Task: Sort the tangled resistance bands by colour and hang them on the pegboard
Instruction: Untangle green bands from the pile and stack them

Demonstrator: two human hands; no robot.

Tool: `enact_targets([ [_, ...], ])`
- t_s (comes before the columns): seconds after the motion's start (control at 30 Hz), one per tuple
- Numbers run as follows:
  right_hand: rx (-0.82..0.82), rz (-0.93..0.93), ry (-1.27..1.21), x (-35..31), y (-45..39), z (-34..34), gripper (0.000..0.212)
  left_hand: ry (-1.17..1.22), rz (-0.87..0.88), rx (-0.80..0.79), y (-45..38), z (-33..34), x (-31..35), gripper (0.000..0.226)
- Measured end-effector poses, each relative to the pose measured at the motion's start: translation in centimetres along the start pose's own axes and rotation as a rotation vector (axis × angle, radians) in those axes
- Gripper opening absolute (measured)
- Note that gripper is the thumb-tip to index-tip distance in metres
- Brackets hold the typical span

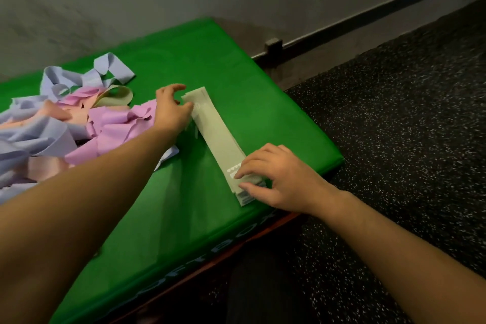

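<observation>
A flat stack of pale green resistance bands (218,137) lies lengthwise on the green box top (210,60). My left hand (171,108) touches its far end with curled fingertips. At the stack's near end, my right hand (276,179) pinches the edges between thumb and fingers. To the left sits a tangled heap of bands (52,123) in pink, lavender blue and peach, with one more pale green band (118,95) looped in it. No pegboard is in view.
The green box's right edge (328,155) drops to a black speckled rubber floor (394,139). A grey wall with a dark skirting rail (368,13) runs behind the box. Bare green surface lies between the stack and the near edge.
</observation>
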State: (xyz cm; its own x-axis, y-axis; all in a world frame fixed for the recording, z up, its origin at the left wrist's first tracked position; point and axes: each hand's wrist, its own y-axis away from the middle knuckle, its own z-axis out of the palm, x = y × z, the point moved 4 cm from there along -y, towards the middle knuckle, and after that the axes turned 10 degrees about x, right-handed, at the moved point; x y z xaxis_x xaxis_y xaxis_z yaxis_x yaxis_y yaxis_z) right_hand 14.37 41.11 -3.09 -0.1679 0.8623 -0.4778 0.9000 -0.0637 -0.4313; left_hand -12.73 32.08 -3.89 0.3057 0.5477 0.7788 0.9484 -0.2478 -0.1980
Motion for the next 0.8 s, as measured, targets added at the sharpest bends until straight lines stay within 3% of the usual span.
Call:
enact_targets([
  [0.27, -0.024, 0.037, -0.041, -4.3, -2.3, -0.5, 0.019, 0.055, 0.165, -0.042, 3.8, -8.1, -0.5, 0.021],
  [0.43, -0.003, 0.014, -0.075, -8.2, -3.5, 1.0, 0.019, -0.055, 0.281, -0.022, 7.0, -14.5, -3.5, 0.023],
  [0.6, -0.094, 0.004, -0.079, -12.3, -5.4, 4.4, 0.018, -0.252, 0.41, 0.009, 10.1, -20.7, -8.8, 0.022],
  [0.8, -0.195, -0.044, -0.098, -16.7, -8.4, 9.6, 0.02, -0.309, 0.414, 0.059, 13.0, -26.2, -14.9, 0.034],
])
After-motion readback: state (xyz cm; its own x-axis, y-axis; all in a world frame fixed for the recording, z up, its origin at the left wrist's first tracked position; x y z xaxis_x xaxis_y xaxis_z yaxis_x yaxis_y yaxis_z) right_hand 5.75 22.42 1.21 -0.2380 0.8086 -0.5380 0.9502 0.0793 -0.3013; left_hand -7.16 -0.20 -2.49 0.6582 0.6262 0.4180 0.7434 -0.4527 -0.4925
